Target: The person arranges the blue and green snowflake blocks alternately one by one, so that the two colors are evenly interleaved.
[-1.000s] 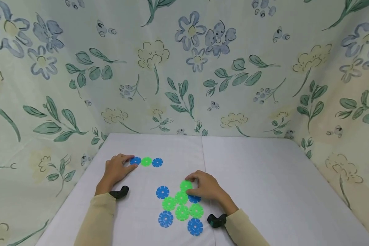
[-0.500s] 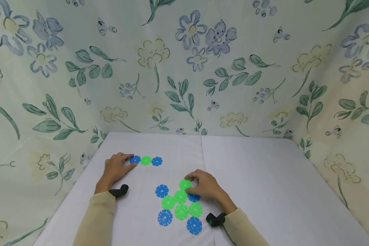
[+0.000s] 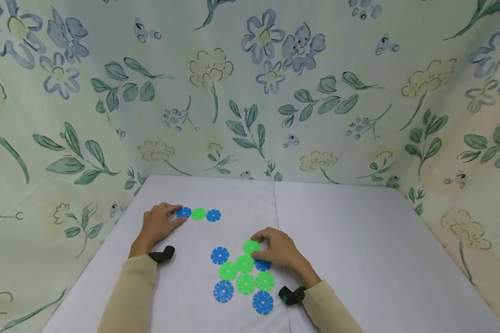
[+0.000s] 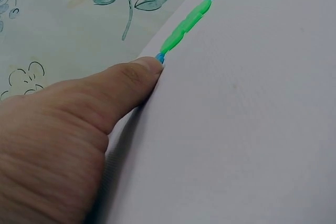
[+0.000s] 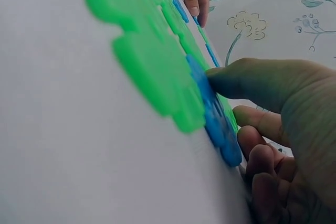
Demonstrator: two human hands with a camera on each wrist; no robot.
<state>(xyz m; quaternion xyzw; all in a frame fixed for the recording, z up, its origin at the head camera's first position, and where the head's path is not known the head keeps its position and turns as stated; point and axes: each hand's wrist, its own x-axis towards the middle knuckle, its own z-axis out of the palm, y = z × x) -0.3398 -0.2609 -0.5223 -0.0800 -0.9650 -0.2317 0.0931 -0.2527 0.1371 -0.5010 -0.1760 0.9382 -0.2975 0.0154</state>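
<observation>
In the head view my left hand [image 3: 158, 225] pinches the left blue notched disc [image 3: 184, 212] of a short row between thumb and fingertips. A green notched disc [image 3: 198, 214] and another blue notched disc [image 3: 214, 215] continue that row to the right. Nearer me, my right hand [image 3: 278, 248] pinches the top green notched disc [image 3: 251, 247] of a cluster. Its thumb [image 5: 231, 80] passes over a blue notched disc [image 3: 262, 265], partly hiding it. In the left wrist view the thumb [image 4: 134, 80] covers most of the blue disc at the row's end.
Several other discs lie around the right hand, among them a green disc [image 3: 246, 283], a blue disc [image 3: 220, 255] and a blue disc [image 3: 263, 302] nearest me. White cloth [image 3: 358, 249] covers the table. A flowered curtain [image 3: 250, 92] rises behind and at both sides.
The head view tilts slightly, shifting the whole scene a little. Both hands keep their grips, and the discs hold their places on the cloth.
</observation>
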